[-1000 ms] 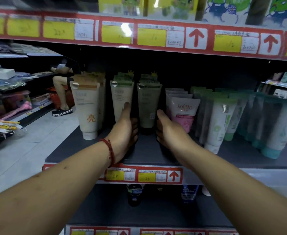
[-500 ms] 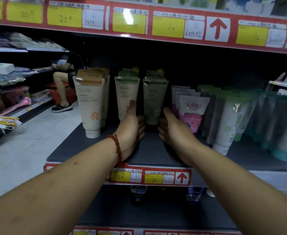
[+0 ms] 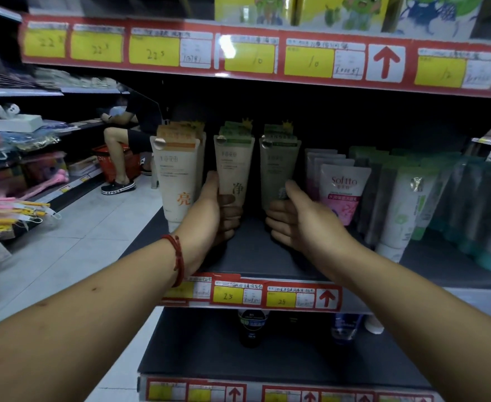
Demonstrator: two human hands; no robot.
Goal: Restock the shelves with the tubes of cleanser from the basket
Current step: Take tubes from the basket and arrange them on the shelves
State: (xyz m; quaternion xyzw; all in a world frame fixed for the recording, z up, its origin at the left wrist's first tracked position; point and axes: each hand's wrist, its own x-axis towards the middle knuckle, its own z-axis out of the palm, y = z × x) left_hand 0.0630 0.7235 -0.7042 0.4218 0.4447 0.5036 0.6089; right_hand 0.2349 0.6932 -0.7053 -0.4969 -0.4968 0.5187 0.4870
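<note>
On the dark middle shelf stand three rows of cleanser tubes, cap down. My left hand grips the lower part of the pale green-topped tube, thumb on its left side and fingers curled round its base. My right hand grips the base of the grey-green tube beside it, thumb up along its right edge. A cream tube with an orange top stands free to the left. The basket for the task is not in view near me.
Pink Softto tubes and white and green tubes crowd the shelf's right side. Price labels line the shelf edge. A person sits by a red basket down the aisle on the left. Dark bottles stand on the lower shelf.
Both hands moved from resting at the tubes' bases to gripping them. My left thumb shifted to the left side of the pale green tube. The view moved closer and tilted slightly.
</note>
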